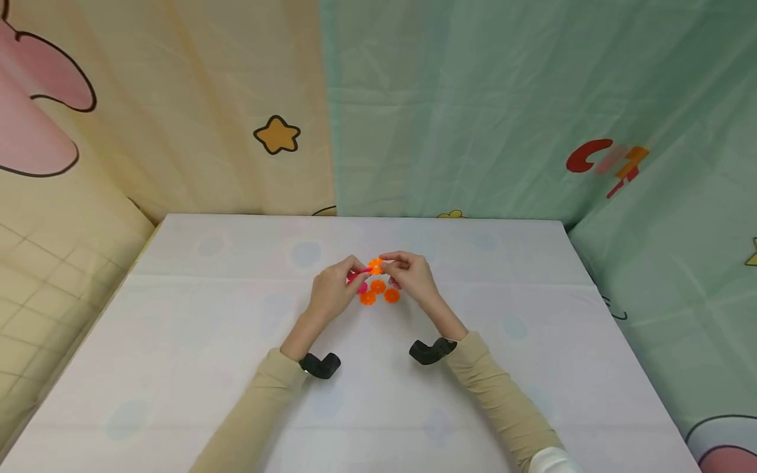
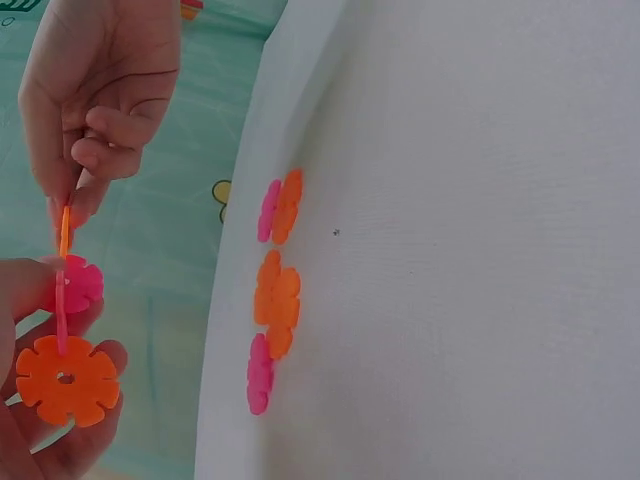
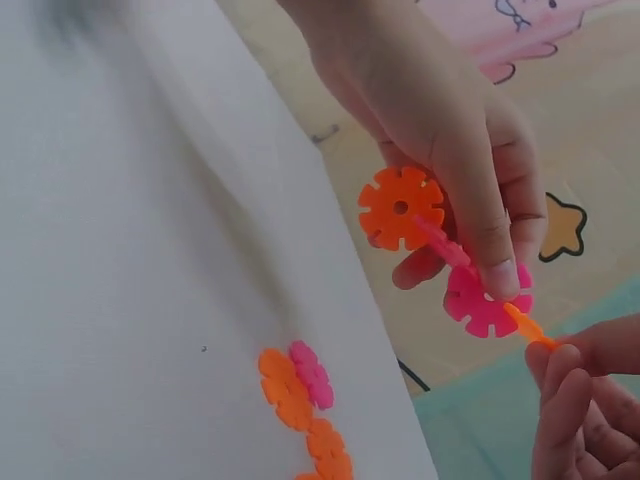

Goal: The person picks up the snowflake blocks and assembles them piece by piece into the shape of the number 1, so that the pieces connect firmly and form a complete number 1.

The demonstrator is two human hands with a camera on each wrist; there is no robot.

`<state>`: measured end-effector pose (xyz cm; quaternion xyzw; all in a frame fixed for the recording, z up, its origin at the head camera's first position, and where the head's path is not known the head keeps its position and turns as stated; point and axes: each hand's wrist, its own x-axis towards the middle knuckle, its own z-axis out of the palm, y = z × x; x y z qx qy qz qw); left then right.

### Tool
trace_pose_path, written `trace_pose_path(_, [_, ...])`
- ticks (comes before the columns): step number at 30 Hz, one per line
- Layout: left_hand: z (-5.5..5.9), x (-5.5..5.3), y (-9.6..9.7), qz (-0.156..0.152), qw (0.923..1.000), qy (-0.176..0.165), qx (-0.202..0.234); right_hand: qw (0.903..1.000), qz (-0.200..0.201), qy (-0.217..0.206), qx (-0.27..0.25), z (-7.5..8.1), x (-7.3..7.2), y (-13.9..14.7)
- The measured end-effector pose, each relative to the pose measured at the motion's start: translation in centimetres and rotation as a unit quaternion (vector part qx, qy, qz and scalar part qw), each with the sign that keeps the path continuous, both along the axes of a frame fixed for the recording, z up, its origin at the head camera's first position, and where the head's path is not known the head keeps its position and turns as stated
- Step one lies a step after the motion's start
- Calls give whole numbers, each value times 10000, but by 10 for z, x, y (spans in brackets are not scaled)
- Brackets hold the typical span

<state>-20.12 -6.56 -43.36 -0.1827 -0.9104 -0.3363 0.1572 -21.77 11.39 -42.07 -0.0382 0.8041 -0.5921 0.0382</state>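
Note:
My left hand (image 1: 332, 289) holds a short chain of slotted plastic flower discs between thumb and fingers. In the right wrist view the chain has an orange disc (image 3: 400, 208) at one end, a pink disc (image 3: 443, 241) in the middle and another pink disc (image 3: 487, 302) under the thumb. My right hand (image 1: 415, 279) pinches a further orange disc (image 3: 527, 324) by its rim. Seen edge-on, this disc (image 2: 65, 232) meets the pink disc (image 2: 84, 284) at its edge. Both hands are close together above the table.
Loose orange discs (image 2: 285, 305) and pink discs (image 2: 260, 374) lie on the white-covered table (image 1: 378, 407) just below the hands. A patterned curtain (image 1: 449, 131) hangs behind the table's far edge. Each wrist wears a black camera mount (image 1: 320, 366).

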Motion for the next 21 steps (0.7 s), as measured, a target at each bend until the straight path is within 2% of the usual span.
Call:
trace_pose_path(6, [1,0,3,6,9996,-180,225,9988,-156,410,-228,-3,1,-1])
trace_pose_path(11, [0,0,5,75,9996,-205,163,9971,-293,612,-335,-3,3,-4])
trace_pose_path(21, [-5,-1,6,349,9990,171,198,9980,-171,602,-33,-3,2,-4])
